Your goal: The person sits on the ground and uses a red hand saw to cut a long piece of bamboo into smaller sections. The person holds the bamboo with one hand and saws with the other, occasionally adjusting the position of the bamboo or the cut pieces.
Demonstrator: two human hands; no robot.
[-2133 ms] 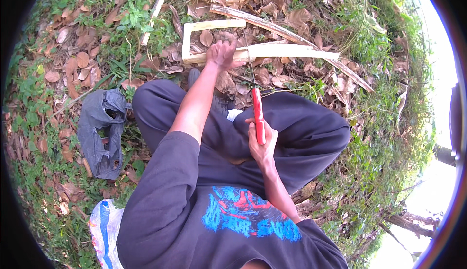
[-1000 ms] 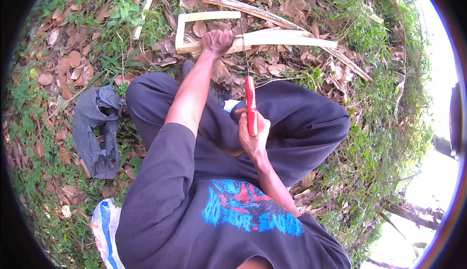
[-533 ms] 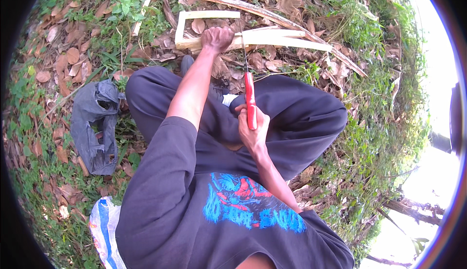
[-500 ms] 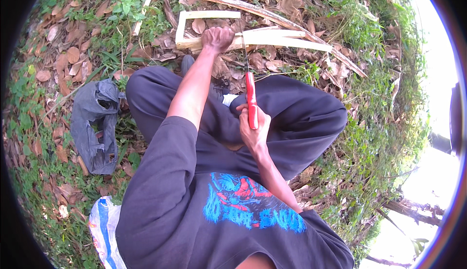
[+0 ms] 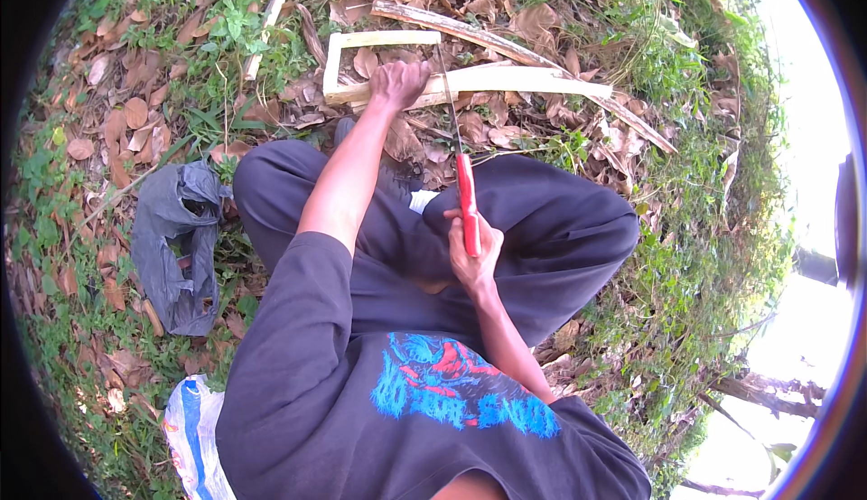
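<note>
My right hand (image 5: 476,249) is wrapped around the red handle of a saw (image 5: 466,195), close to my crossed legs. Its thin dark blade runs forward from the handle and lies across pale wooden strips (image 5: 533,80). On the far side, my left hand (image 5: 400,84) is closed over the strips just left of the blade, pressing them near the ground. Those strips join a shorter upright piece and a far strip (image 5: 388,37) in a three-sided pale wooden frame. My left fingers hide part of the wood beneath them.
A long split stick (image 5: 488,37) lies behind the frame, and another pale stick (image 5: 274,14) lies at far left. By my left knee rests a dark plastic bag (image 5: 181,247); a white and blue sack (image 5: 194,437) sits nearer. Dry leaves and grass cover the ground.
My right hand has drawn the saw a little toward me, its blade still across the wood. The left hand and the frame have shifted only slightly.
</note>
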